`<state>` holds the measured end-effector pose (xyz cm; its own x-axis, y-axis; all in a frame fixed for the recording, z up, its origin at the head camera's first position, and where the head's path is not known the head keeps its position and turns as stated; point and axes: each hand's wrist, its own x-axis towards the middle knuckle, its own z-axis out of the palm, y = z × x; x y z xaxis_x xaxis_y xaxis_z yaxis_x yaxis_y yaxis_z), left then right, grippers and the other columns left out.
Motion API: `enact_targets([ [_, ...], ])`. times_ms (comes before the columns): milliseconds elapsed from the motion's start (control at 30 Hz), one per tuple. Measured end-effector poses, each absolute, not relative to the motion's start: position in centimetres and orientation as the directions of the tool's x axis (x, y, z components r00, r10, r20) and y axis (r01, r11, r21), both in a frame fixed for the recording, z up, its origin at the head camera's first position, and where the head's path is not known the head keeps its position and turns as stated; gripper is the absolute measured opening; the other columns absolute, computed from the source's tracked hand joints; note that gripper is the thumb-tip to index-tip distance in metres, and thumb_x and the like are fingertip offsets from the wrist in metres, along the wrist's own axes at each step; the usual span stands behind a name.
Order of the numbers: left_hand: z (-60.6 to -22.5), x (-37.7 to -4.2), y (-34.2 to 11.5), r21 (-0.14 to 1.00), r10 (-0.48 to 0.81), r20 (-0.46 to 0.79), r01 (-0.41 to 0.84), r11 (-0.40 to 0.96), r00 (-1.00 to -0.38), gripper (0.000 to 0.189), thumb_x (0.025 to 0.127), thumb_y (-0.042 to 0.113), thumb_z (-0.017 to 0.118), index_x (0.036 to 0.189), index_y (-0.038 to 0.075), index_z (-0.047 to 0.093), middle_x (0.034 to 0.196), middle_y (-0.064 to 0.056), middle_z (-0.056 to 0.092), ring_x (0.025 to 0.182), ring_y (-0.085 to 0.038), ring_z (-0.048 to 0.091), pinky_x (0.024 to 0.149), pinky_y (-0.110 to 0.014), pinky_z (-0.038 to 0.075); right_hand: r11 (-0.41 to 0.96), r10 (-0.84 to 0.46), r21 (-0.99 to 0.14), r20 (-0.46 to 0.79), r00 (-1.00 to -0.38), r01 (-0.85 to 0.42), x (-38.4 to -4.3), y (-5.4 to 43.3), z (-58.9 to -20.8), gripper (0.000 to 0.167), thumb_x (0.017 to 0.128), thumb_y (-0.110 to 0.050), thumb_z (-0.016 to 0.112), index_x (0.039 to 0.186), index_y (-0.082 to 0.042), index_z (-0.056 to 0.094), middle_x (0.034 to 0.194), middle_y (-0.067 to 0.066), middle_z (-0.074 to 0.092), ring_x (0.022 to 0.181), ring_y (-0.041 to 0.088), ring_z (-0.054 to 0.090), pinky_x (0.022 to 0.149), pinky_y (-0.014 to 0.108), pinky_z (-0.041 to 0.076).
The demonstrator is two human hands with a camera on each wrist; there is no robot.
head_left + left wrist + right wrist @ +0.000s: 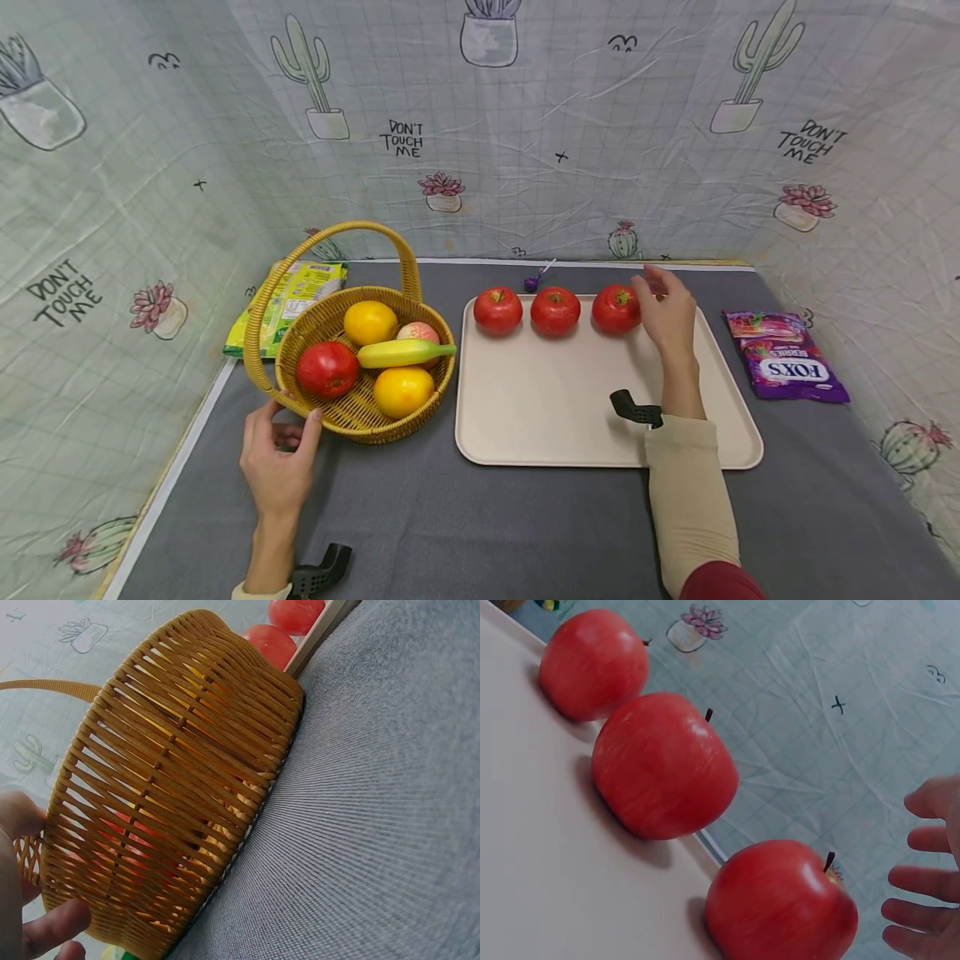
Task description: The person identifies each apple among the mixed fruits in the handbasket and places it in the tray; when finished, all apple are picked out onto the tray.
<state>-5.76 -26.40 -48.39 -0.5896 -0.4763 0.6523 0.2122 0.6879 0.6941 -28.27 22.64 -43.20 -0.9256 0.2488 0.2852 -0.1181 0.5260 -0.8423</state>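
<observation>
The left hand (277,462) touches the near rim of the basket (360,433), thumb and fingers apart; I cannot tell whether they pinch it. Just beyond that hand, the basket holds a red apple (327,370), a banana (401,354), a peach (418,332) and two yellow fruits (371,322). The right hand (667,312) has its fingers spread, just right of a row of three apples (554,312) on the tray (547,400). Farther right of it, a candy bag (787,358) lies on the counter (480,533).
</observation>
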Motion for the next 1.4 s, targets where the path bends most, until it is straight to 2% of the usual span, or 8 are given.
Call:
enact_targets([
  [533, -48.0, -5.6, -26.1, 0.699, -0.478, 0.650, 0.218, 0.681, -0.591, 0.051, 0.076, 0.001, 0.081, 0.125, 0.001, 0.067, 0.103, 0.025, 0.050, 0.066, 0.014, 0.051, 0.063, -0.004, 0.042, 0.513, 0.220, -0.834, 0.356, -0.908, -0.203, -27.3, 21.6, -41.0, 0.046, 0.098, -0.030, 0.062, 0.137, -0.005, 0.060, 0.138, 0.016, 0.062, 0.128, 0.035, 0.057, 0.110, 0.047, 0.044],
  [600, -47.6, -5.6, -25.7, 0.697, -0.479, 0.655, 0.221, 0.682, -0.585, 0.049, 0.076, -0.001, 0.080, 0.123, -0.002, 0.067, 0.103, 0.024, 0.050, 0.066, 0.015, 0.050, 0.063, -0.003, 0.042, 0.510, 0.213, -0.832, 0.367, -0.906, -0.217, -27.2, 21.4, -40.8, 0.046, 0.098, -0.029, 0.062, 0.136, -0.004, 0.061, 0.138, 0.017, 0.062, 0.128, 0.036, 0.057, 0.111, 0.048, 0.044],
  [967, -48.2, -5.5, -26.2, 0.707, -0.489, 0.634, 0.194, 0.680, -0.600, 0.048, 0.079, 0.004, 0.080, 0.125, -0.002, 0.066, 0.104, 0.026, 0.050, 0.066, 0.014, 0.051, 0.064, -0.003, 0.042, 0.520, 0.142, -0.810, 0.396, -0.907, -0.272, -26.7, 19.1, -40.0, 0.044, 0.096, -0.025, 0.065, 0.135, -0.005, 0.062, 0.136, 0.016, 0.062, 0.126, 0.035, 0.057, 0.108, 0.049, 0.046],
  [1033, -48.3, -5.5, -26.2, 0.706, -0.489, 0.639, 0.201, 0.679, -0.594, 0.049, 0.077, 0.003, 0.081, 0.124, -0.001, 0.067, 0.103, 0.020, 0.054, 0.066, 0.014, 0.050, 0.064, -0.003, 0.042, 0.528, 0.118, -0.800, 0.401, -0.908, -0.284, -26.7, 18.6, -39.8, 0.045, 0.095, -0.026, 0.065, 0.135, -0.005, 0.061, 0.137, 0.015, 0.062, 0.126, 0.035, 0.057, 0.108, 0.050, 0.045],
  [1133, -48.3, -5.6, -26.2, 0.704, -0.486, 0.647, 0.217, 0.676, -0.587, 0.050, 0.076, 0.002, 0.081, 0.124, 0.000, 0.067, 0.100, 0.000, 0.061, 0.066, 0.014, 0.050, 0.064, -0.003, 0.042, 0.540, 0.082, -0.786, 0.406, -0.910, -0.302, -26.6, 17.7, -39.3, 0.047, 0.095, -0.027, 0.065, 0.136, -0.005, 0.061, 0.137, 0.015, 0.062, 0.126, 0.035, 0.056, 0.108, 0.050, 0.044],
  [1233, -48.2, -5.7, -26.2, 0.704, -0.484, 0.649, 0.221, 0.675, -0.587, 0.050, 0.077, 0.002, 0.081, 0.124, 0.000, 0.067, 0.102, -0.018, 0.062, 0.067, 0.015, 0.050, 0.065, -0.003, 0.042, 0.545, 0.049, -0.776, 0.408, -0.911, -0.318, -26.5, 16.9, -38.7, 0.048, 0.095, -0.028, 0.065, 0.138, -0.006, 0.060, 0.138, 0.014, 0.061, 0.127, 0.034, 0.056, 0.108, 0.049, 0.044],
  [1400, -48.2, -5.7, -26.3, 0.713, -0.487, 0.629, 0.199, 0.673, -0.606, 0.047, 0.080, 0.006, 0.079, 0.125, -0.002, 0.066, 0.102, -0.023, 0.060, 0.067, 0.016, 0.050, 0.065, -0.002, 0.042, 0.539, -0.003, -0.764, 0.418, -0.908, -0.354, -26.2, 15.5, -37.7, 0.050, 0.095, -0.030, 0.065, 0.139, -0.008, 0.059, 0.140, 0.013, 0.060, 0.129, 0.033, 0.055, 0.108, 0.049, 0.046],
])
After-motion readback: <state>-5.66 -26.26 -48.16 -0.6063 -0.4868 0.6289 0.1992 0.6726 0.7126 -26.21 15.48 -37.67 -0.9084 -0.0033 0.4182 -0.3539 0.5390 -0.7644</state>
